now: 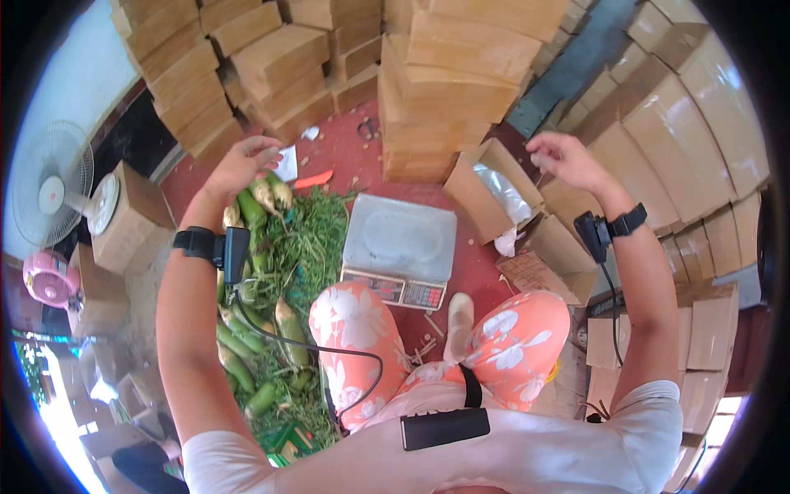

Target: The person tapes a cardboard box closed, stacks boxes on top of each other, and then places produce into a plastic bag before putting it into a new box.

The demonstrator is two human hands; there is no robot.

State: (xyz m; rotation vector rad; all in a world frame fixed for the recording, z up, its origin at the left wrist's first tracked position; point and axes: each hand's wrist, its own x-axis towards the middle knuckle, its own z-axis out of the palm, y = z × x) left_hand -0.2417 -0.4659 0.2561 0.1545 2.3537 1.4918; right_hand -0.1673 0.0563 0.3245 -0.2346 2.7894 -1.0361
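My left hand (244,165) is raised over the far end of a pile of green radishes (252,210), its fingers loosely bent and nothing seen in them. On the other side, my right hand (566,162) hovers above and right of an open cardboard box (466,200) with a clear plastic liner (503,191). Its fingers are half curled, apparently empty. Between my arms a digital weighing scale (400,238) stands on the red floor before my knees, its metal pan bare. Leafy greens (311,238) lie among the radishes left of the scale.
Tall stacks of cartons (453,92) rise ahead, with more cartons (679,117) along the right. A white fan (52,194) and a pink fan (50,279) are at left. An orange strip (313,180) and white paper (286,164) lie on the floor. Cables hang from my wrist devices (234,254).
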